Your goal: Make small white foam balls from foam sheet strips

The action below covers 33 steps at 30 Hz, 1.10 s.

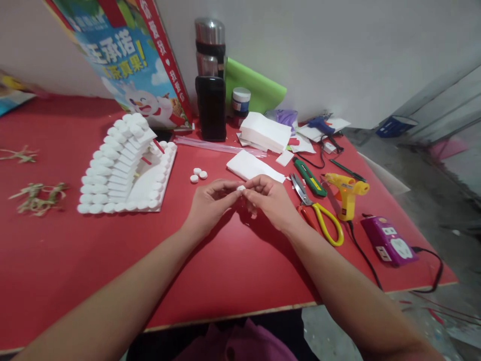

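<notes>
Between the fingertips of both hands is a small white lump (241,188), perhaps rolled tissue; most of it is hidden. My left hand (212,203) pinches it from one side and my right hand (271,199) from the other, just above the red table. Just beyond my left hand lie three small white round pads (198,175). Folded white tissue (255,166) rests behind my fingers. Farther left stands a white model staircase (126,168), its steps and base edged with similar white pads.
Right of my hands lie yellow-and-red-handled scissors (326,223), a green cutter (310,176), a yellow glue gun (344,193) and a purple power box (391,240) with cords. A black phone (211,108), a steel flask (209,32) and a tissue stack (265,131) stand behind. Straw figures (39,198) lie far left.
</notes>
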Motion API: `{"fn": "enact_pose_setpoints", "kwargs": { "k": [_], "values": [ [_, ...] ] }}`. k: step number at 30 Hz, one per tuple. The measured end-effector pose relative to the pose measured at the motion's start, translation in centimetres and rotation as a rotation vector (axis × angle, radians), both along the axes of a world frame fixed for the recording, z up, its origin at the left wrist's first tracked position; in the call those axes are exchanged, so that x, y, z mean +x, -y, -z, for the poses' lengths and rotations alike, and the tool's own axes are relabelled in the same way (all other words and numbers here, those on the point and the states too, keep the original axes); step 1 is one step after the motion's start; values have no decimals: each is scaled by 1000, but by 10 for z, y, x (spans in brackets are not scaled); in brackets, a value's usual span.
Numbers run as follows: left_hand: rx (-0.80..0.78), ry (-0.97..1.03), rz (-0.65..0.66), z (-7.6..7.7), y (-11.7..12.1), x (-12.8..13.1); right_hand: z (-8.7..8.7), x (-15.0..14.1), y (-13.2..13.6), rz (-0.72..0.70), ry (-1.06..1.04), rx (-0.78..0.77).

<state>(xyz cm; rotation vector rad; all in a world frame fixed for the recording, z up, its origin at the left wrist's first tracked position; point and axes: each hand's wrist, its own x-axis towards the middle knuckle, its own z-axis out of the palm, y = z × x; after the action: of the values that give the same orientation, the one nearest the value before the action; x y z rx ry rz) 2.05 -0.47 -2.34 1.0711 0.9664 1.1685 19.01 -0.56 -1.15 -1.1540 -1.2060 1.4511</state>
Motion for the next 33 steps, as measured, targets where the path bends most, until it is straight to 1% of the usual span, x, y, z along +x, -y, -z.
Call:
{"fn": "enact_pose_setpoints", "kwargs": {
  "k": [5,9,12,15,18,23,27,29,30,33],
  "values": [
    [-27,-17,5,-1,2,1,4,-2,-1,16,-118,-26],
    [-23,-9,3,0,2,2,6,-3,0,37,-151,-58],
    [-28,42,27,0,1,2,4,-2,-1,18,-156,-71],
    [-40,97,80,-1,-1,0,0,1,-2,-16,-183,-101],
    [-52,106,103,-1,-2,-2,-2,2,-4,-20,-202,-144],
    [16,-22,148,-1,-2,-4,-3,2,-4,-4,-196,-188],
    [60,-113,140,-3,-2,-4,-1,3,-5,-11,-169,-174],
    [22,-92,148,-5,-2,-4,-1,5,-5,0,-125,-131],
    [-25,-60,154,-5,-3,-4,-1,7,-5,15,-95,-96],
    [-243,101,187,-6,-7,-6,-4,13,-5,31,23,42]
  ]
}}
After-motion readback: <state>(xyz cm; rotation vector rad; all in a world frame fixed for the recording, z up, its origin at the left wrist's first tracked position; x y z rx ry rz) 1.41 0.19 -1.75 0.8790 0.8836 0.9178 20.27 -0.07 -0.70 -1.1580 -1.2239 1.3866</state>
